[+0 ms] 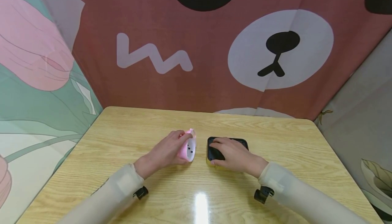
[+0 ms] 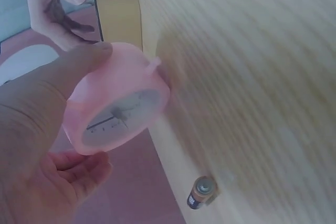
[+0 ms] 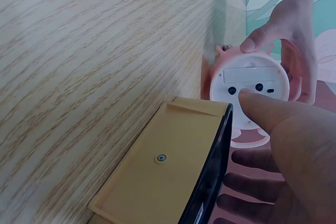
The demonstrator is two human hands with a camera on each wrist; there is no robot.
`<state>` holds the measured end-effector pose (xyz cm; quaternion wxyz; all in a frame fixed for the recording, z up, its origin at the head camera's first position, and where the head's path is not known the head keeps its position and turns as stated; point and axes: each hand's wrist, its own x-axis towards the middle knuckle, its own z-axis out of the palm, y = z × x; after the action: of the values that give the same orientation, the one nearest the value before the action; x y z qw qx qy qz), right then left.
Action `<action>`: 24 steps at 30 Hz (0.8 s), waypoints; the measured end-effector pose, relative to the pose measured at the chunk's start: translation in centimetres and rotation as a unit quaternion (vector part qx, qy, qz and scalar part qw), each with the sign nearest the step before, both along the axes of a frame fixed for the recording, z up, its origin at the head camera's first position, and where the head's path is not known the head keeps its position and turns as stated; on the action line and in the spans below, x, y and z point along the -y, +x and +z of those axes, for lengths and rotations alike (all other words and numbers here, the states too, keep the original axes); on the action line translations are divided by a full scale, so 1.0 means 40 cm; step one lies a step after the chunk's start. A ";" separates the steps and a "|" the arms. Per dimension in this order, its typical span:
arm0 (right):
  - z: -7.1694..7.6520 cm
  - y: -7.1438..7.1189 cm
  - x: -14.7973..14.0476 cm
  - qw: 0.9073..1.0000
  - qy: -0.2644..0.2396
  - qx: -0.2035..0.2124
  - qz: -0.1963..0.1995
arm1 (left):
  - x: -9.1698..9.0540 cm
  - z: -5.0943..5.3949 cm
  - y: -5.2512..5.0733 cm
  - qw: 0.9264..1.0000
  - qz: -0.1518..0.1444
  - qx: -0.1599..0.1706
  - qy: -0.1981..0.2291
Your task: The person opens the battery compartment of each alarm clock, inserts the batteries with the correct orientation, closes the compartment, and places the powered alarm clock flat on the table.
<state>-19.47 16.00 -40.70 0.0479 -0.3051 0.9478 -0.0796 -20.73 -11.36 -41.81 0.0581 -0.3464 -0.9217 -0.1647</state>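
My left hand (image 1: 162, 150) grips a pink alarm clock (image 1: 187, 149) by its sides, between thumb and fingers. In the left wrist view the clock's dial (image 2: 123, 119) shows. Its white back (image 3: 249, 77), with dark knobs, faces the right wrist camera. My right hand (image 1: 234, 154) is over a yellow box-shaped thing (image 3: 157, 166) with a black face (image 1: 242, 143). Its fingers (image 3: 252, 182) are spread beside the black face, and the thumb stands apart from them. I cannot tell whether they touch it.
A small battery (image 2: 202, 192) stands on the wooden table (image 1: 147, 122) near the clock; in the head view it is hidden. A printed cloth (image 1: 208, 88) with a bear's face hangs behind the table, and patterned cloths flank both sides.
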 end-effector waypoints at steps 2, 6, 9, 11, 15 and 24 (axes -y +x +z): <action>0.000 0.000 0.002 1.000 -0.001 0.001 -0.001 | 0.001 -0.005 -0.001 1.000 0.000 0.002 0.019; -0.002 0.001 0.004 1.000 -0.003 0.003 -0.003 | 0.005 -0.016 -0.009 0.998 0.014 0.034 0.060; -0.005 0.002 0.006 1.000 -0.003 0.002 -0.005 | 0.009 -0.024 -0.015 0.994 0.022 0.067 0.089; -0.007 0.003 0.007 1.000 -0.002 0.002 -0.006 | 0.013 -0.029 -0.018 0.990 0.026 0.086 0.105; -0.011 0.002 0.012 1.000 -0.007 0.003 -0.010 | 0.022 -0.037 -0.022 0.986 0.034 0.101 0.127; -0.014 0.001 0.023 1.000 -0.023 -0.007 -0.007 | 0.031 -0.050 -0.026 0.977 0.060 0.153 0.137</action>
<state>-19.45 15.08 -41.27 0.0340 -0.2996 0.9482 -0.1001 -21.79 -12.59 -43.81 -0.0271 -0.2495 -0.9077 -0.3364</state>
